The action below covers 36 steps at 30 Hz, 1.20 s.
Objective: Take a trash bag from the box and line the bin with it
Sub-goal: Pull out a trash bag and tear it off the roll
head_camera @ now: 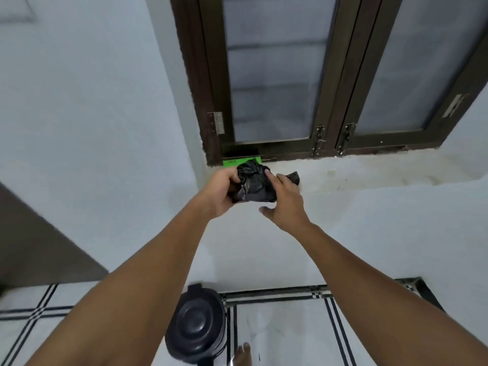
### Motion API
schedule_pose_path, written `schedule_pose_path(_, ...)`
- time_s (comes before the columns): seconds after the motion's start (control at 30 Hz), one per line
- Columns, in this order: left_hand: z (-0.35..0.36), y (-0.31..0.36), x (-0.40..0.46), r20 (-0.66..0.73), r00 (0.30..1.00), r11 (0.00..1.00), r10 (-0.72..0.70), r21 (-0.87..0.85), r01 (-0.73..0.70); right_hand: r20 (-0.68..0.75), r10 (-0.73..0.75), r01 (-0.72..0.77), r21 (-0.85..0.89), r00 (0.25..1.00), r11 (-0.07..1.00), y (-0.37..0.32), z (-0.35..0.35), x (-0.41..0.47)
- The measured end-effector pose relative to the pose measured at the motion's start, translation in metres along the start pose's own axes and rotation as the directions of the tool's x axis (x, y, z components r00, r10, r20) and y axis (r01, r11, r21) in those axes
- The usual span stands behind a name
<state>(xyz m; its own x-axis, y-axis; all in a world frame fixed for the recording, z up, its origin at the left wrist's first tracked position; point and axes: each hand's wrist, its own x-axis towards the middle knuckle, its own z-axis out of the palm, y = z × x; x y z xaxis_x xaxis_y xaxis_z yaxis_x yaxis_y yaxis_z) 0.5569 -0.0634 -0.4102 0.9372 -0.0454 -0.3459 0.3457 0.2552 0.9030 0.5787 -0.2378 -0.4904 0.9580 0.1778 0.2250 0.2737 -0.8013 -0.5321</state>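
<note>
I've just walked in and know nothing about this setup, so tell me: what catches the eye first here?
Two bare arms reach up the middle to a crumpled black trash bag at the window sill; the left hand grips it while the right hand touches it with straight fingers. Just behind it peeks a bright green box, under a dark-framed window. Below, on the tiled floor, stands a black bin with its lid closed.

My left hand (220, 192) and the black trash bag (253, 184) hide most of the green box (229, 163). The frame's lower edge crops the bin (196, 326).
</note>
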Motion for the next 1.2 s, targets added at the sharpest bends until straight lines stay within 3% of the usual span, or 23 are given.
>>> schedule_pose_path(0.1,-0.012,-0.011,-0.059,0.003,1.000,0.974,0.017,-0.225,-0.016,-0.040,-0.094,0.099,0.138,0.995,0.985,-0.018,0.005,-0.038)
schedule_pose_path(0.17,-0.023,-0.019,-0.090,-0.032,0.996,0.860,0.079,-0.504,-0.085,0.082,0.089,-0.117,0.450,0.993,0.886,-0.042,0.003,-0.062)
schedule_pose_path(0.2,-0.031,-0.026,-0.102,-0.064,0.993,0.841,0.104,-0.527,-0.122,0.211,0.196,-0.284,0.592,0.958,0.754,-0.054,0.003,-0.074)
schedule_pose_path(0.23,-0.039,-0.033,-0.114,-0.100,0.989,0.889,0.110,-0.435,-0.143,0.346,0.256,-0.429,0.675,0.903,0.600,-0.065,0.004,-0.085)
schedule_pose_path(0.3,-0.057,-0.046,-0.144,-0.162,0.984,0.997,0.080,0.022,-0.078,0.532,0.242,-0.583,0.708,0.811,0.397,-0.087,0.006,-0.103)
schedule_pose_path(0.37,-0.076,-0.061,-0.171,-0.180,0.984,0.923,-0.014,0.375,0.082,0.612,0.157,-0.629,0.721,0.775,0.291,-0.108,0.009,-0.117)
schedule_pose_path(0.5,-0.122,-0.088,-0.208,-0.032,0.970,0.868,-0.239,0.441,0.228,0.673,-0.003,-0.668,0.735,0.740,0.113,-0.148,0.014,-0.140)
schedule_pose_path(0.63,-0.159,-0.099,-0.235,-0.104,0.987,0.945,-0.123,0.293,0.148,0.666,-0.048,-0.656,0.743,0.745,0.136,-0.191,0.022,-0.154)
schedule_pose_path(0.73,-0.186,-0.098,-0.252,-0.344,0.939,1.000,0.000,0.017,0.006,0.725,-0.096,-0.658,0.666,0.682,0.351,-0.221,0.035,-0.170)
schedule_pose_path(0.83,-0.216,-0.089,-0.265,-0.497,0.868,0.979,0.007,-0.173,-0.106,0.795,-0.149,-0.650,0.575,0.588,0.497,-0.244,0.056,-0.194)
schedule_pose_path(0.9,-0.235,-0.085,-0.276,-0.529,0.848,0.966,0.012,-0.212,-0.146,0.775,-0.137,-0.644,0.597,0.617,0.479,-0.262,0.070,-0.212)
schedule_pose_path(1.0,-0.255,-0.090,-0.283,-0.520,0.854,0.975,0.029,-0.173,-0.138,0.704,-0.089,-0.639,0.684,0.704,0.353,-0.278,0.092,-0.232)
schedule_pose_path(1.07,-0.263,-0.097,-0.287,-0.521,0.853,0.976,0.021,-0.176,-0.132,0.702,-0.121,-0.649,0.700,0.702,0.297,-0.282,0.099,-0.243)
schedule_pose_path(1.2,-0.270,-0.112,-0.291,-0.520,0.853,0.971,-0.031,-0.216,-0.097,0.686,-0.140,-0.623,0.714,0.714,0.320,-0.284,0.105,-0.259)
